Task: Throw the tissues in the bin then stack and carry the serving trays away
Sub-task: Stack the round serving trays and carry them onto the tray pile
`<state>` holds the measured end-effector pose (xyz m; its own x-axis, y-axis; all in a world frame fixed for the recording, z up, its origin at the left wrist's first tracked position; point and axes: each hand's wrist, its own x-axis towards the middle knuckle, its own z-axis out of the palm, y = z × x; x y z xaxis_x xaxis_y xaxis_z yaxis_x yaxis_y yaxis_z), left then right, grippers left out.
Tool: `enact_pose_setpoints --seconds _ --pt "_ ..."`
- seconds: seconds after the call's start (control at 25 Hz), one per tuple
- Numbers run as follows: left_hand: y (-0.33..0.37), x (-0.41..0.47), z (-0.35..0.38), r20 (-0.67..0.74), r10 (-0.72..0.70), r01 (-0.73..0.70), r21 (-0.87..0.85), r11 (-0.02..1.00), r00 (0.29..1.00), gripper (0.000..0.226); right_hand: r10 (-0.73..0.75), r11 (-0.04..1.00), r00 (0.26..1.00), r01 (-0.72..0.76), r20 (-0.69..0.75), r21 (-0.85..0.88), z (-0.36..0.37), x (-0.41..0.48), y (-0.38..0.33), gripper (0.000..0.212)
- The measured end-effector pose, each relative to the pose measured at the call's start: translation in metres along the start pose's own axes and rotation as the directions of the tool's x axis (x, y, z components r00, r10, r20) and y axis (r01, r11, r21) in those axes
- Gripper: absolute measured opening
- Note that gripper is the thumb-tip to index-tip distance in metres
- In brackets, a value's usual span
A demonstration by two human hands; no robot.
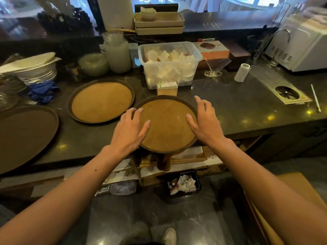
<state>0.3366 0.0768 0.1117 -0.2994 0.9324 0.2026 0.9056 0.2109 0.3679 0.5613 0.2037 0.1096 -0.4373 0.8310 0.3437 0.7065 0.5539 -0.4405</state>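
Seen from above: dark, glossy stone worktop point(238, 110) with pale veins. At its near edge, a round serving tray with a dark raised rim and matte cork-brown lining point(168, 124), slightly overhanging the edge. Left hand point(131, 128) spread open, fingers splayed, lying over the tray's left rim. Right hand point(203, 119) likewise open, palm over the right rim, thumb on the lining. Neither closed around anything. Just to the left, apart from the first, a second round tray of the same cork-lined kind point(101, 101), flat and bare. Further left, a larger round dark-brown tray point(24, 137), smooth, partly out of view. Behind the trays, a clear plastic tub of white cups point(169, 62) and a small tan paper box point(167, 88) touching the first tray's far rim. On the floor below, a black square bin holding crumpled white tissues point(184, 184).
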Motion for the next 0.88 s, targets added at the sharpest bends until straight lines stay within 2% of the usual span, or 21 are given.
enact_pose_setpoints --seconds 0.24,0.48,0.68,0.88 --pt "-0.025 0.026 0.044 0.163 -0.164 0.167 -0.008 0.986 0.973 0.062 0.15 0.988 0.98 -0.151 0.13 -0.001 0.035 0.012 0.046 0.067" --pt "-0.064 0.069 0.078 0.237 -0.231 0.245 -0.03 0.969 0.944 0.065 0.302 0.951 0.92 -0.307 0.249 -0.019 0.08 0.041 0.074 0.068" --pt "-0.1 0.101 0.099 0.3 -0.317 0.345 -0.043 0.938 0.9 0.067 0.446 0.894 0.848 -0.434 0.286 -0.109 0.11 0.069 0.086 0.07" --pt "-0.12 0.117 0.117 0.354 -0.361 0.425 -0.123 0.897 0.863 0.075 0.6 0.797 0.743 -0.586 0.296 -0.146 0.127 0.074 0.097 0.077"
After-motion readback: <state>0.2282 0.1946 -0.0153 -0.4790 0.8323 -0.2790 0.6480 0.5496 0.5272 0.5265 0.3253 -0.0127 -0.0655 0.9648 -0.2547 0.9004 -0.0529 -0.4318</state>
